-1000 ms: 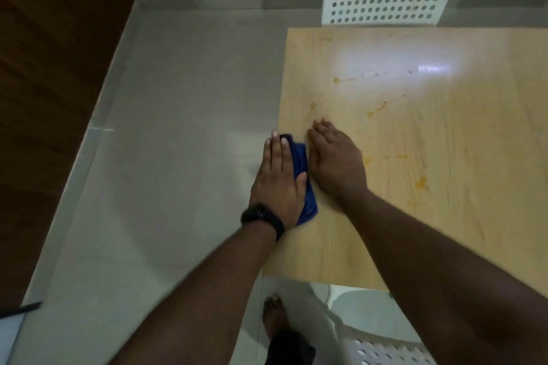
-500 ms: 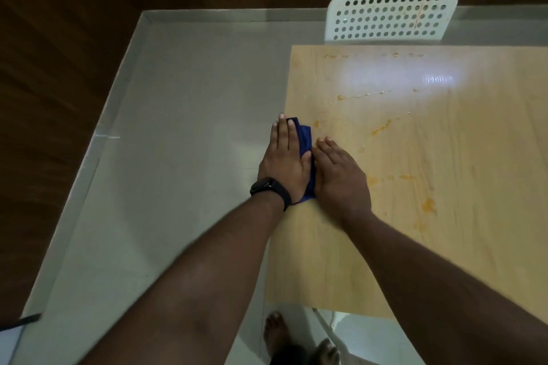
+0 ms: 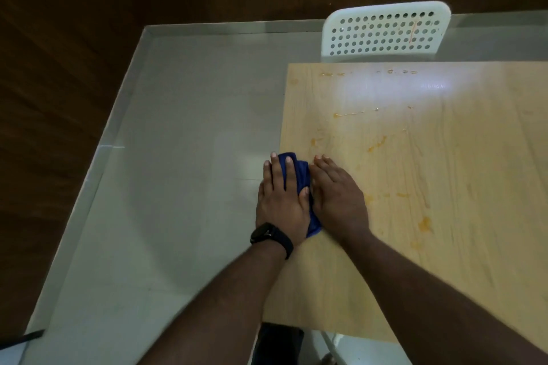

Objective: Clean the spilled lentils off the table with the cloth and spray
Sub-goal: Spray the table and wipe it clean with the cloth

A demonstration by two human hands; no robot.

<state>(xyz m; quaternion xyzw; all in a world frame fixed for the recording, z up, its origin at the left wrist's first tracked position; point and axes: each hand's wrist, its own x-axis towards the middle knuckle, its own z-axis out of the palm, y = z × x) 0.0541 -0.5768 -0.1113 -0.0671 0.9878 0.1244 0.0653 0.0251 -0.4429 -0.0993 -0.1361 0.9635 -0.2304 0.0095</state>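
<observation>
Two hands meet at the tabletop's (image 3: 444,246) left edge. The left hand (image 3: 281,201), fingers straight and together, presses the cloth (image 3: 302,175) against that edge, seemingly as a catcher; the right hand (image 3: 338,195), fingers flat and nearly together, rests beside it, apparently sweeping residue in. Orange lentil smears (image 3: 425,224) dot the wood toward the far edge. No spray shows.
</observation>
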